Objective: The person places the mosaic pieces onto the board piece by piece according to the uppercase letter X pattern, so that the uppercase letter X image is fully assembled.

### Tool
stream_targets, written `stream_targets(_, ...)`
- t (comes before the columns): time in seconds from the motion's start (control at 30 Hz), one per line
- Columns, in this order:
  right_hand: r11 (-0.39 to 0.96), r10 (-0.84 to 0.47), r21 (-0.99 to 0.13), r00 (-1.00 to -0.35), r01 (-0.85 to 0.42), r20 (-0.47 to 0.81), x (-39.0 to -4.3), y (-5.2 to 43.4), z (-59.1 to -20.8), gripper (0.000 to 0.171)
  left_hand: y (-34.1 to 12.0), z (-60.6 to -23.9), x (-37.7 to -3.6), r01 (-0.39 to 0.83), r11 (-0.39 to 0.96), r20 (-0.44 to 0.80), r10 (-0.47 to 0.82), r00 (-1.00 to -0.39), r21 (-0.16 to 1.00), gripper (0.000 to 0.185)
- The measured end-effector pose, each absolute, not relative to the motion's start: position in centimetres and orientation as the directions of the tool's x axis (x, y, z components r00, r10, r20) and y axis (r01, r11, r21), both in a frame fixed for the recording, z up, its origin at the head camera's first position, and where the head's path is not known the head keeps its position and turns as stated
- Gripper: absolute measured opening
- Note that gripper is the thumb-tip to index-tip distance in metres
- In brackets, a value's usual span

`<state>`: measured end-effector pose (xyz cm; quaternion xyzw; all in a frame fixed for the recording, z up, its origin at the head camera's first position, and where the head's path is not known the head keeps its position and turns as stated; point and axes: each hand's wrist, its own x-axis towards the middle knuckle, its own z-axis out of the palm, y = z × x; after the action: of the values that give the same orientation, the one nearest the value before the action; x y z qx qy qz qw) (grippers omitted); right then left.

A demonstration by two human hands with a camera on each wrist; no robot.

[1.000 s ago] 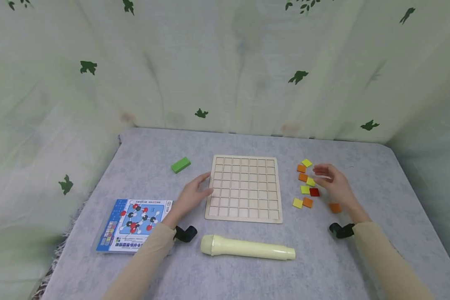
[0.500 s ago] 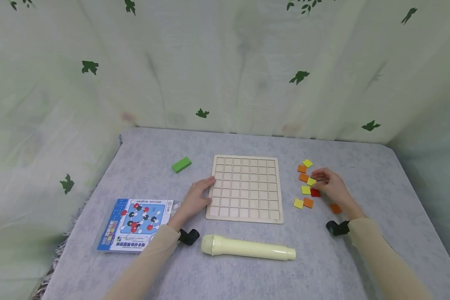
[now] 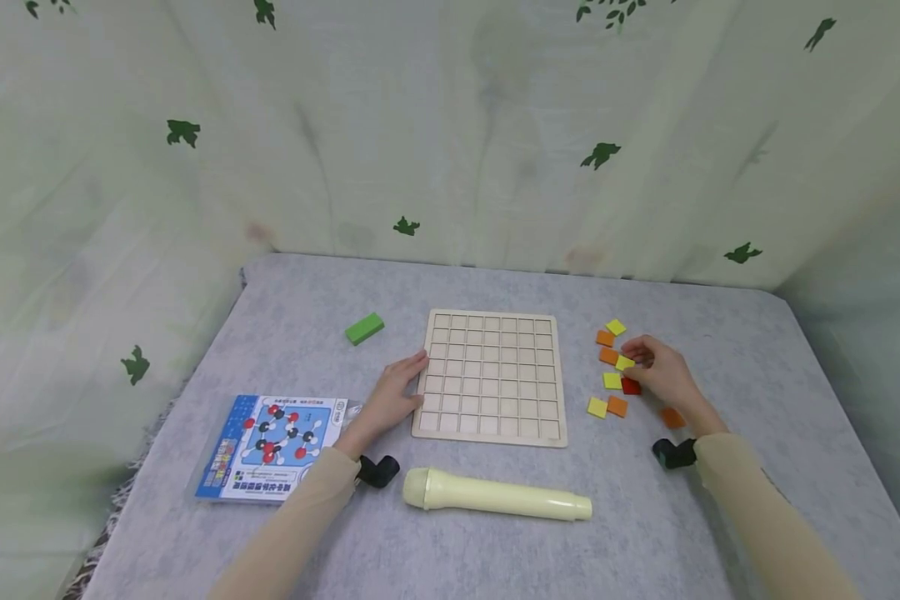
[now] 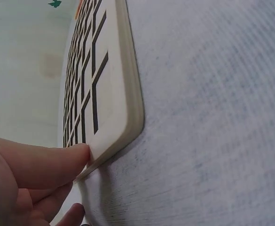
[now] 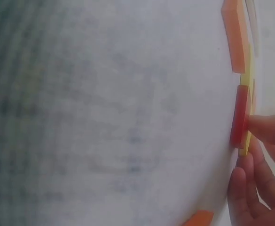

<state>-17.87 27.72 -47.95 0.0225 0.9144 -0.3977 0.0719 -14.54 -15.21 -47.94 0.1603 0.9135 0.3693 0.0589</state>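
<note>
My left hand [image 3: 390,398] rests on the left edge of a pale wooden grid board [image 3: 489,379], its thumb against the rim in the left wrist view. To the right of the board, my right hand [image 3: 663,373] has thumb and finger on opposite sides of a yellow square tile [image 3: 625,363], pinching it low at the table. A red tile [image 3: 632,387] lies right beside that yellow one, near the thumb. Around them are several more flat tiles, among them an orange tile [image 3: 608,356] and another yellow tile [image 3: 612,381]. Bent fingers partly hide the pinched tile in the right wrist view.
A cream microphone-shaped object [image 3: 495,495] lies in front of the board. At the left is a blue and white package [image 3: 270,450] with molecule pictures, partly behind the left sleeve. A green block [image 3: 364,328] sits at the back left; one orange tile [image 3: 672,417] lies by the right wrist.
My right hand has moved slightly left and down, and its thumb and finger have closed on the yellow tile. My left hand has shifted a little along the board's left edge.
</note>
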Motion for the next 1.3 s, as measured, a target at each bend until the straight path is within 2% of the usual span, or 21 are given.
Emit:
stream_targets(0.33,0.715,-0.051,-0.696,-0.988,0.068,-0.148,-18.0,28.0,-48.0,0.035,-15.3,-47.7,-14.5,0.28,0.697,0.001,0.371,-0.928,0.661,0.06)
stream_targets(0.53,0.71,-0.042,-0.697,-0.982,0.099,-0.182,-18.3,28.2,-47.8,0.033,-15.1,-47.8,-14.5,0.283,0.703,-0.003,0.376,-0.927,0.653,0.06)
stream_targets(0.67,0.689,-0.086,-0.724,-0.987,0.04,-0.135,-18.5,27.2,-47.0,0.031,-15.0,-47.8,-14.4,0.277,0.7,-0.009,0.375,-0.927,0.658,0.06)
stream_targets(0.9,0.619,-0.231,-0.767,-0.973,-0.168,0.027,-19.6,21.6,-45.7,0.027,-15.0,-47.8,-14.4,0.277,0.71,-0.019,0.378,-0.926,0.647,0.061)
stream_targets(1.1,0.57,-0.372,-0.777,-0.927,-0.268,0.047,-21.4,15.5,-45.3,0.027,-15.2,-47.8,-14.2,0.278,0.701,-0.01,0.376,-0.927,0.657,0.06)
stream_targets(1.3,0.565,-0.441,-0.762,-0.896,-0.316,0.045,-23.0,10.5,-45.8,0.027,-15.3,-47.8,-14.3,0.271,0.7,-0.027,0.383,-0.923,0.661,0.061)
